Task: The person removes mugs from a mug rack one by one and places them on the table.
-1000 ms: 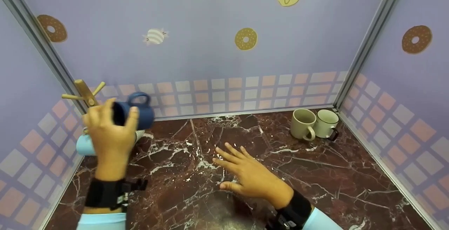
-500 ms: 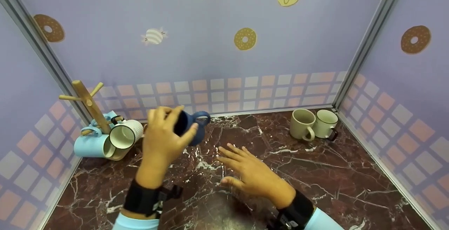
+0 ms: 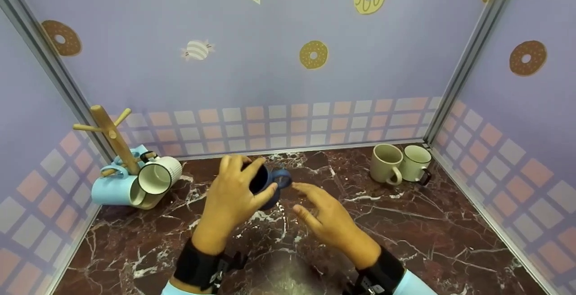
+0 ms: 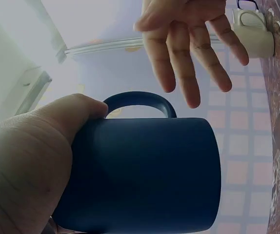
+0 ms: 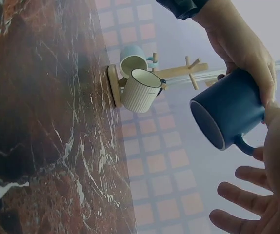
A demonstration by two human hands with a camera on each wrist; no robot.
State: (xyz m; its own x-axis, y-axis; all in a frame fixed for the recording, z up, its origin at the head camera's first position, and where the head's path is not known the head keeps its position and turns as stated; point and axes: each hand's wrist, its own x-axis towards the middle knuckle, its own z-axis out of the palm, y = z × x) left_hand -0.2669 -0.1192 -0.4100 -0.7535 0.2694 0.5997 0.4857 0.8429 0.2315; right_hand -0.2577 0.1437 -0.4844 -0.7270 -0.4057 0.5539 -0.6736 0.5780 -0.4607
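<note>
My left hand grips a dark blue mug by its rim, thumb on the near side. The mug is tilted on its side above the table, its mouth toward my palm and its handle pointing right. In the right wrist view the mug's flat base shows. Close to the handle is my right hand, its fingers spread and loosely extended, holding nothing. Seen from the left wrist, those right fingers hang just beyond the handle.
A wooden mug tree at the left carries a light blue mug and a white ribbed mug with a black rim. Standing at the back right are a beige mug and a pale green mug. Patterned walls enclose the marble table.
My left hand has carried the blue mug from beside the mug tree rightward and lower, to the middle. My right hand has turned slightly and its fingers now come near the mug's handle.
</note>
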